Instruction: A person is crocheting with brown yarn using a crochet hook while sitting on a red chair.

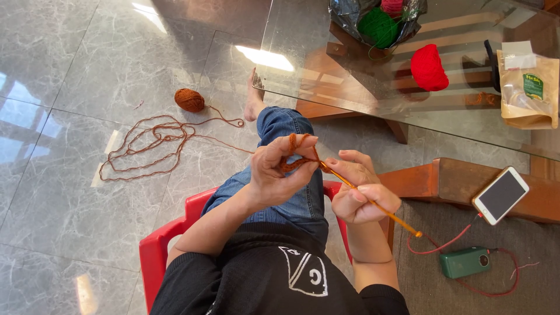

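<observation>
I am sitting on a red chair (156,245) and holding both forearms up over my lap, elbows bent, so that my hands are meeting above my knee. My left hand (279,172) is curling inward with the palm turned toward me; its fingers (303,143) are pinching a small piece of rust-brown crochet work (291,163), and a loop of the same yarn is running over the top of them. My right hand (359,195) is lying just beside the crochet work, wrist tilted down, its fingers clenched around an orange-gold crochet hook (373,204). The hook's tip is touching the crochet work, and its handle is sticking out past my palm, away from the crochet work and toward the cushion below.

A strand is trailing from the crochet work across the marble floor (58,58) to a loose tangle of yarn (149,149), and beyond that to a brown yarn ball (189,100), well apart from the crochet work. Farther from the crochet work, on the glass worktop (303,46), a red yarn ball (429,67) and a bag with green yarn (378,26) are resting. A phone (500,195) is lying on the wooden edge beyond my right hand.
</observation>
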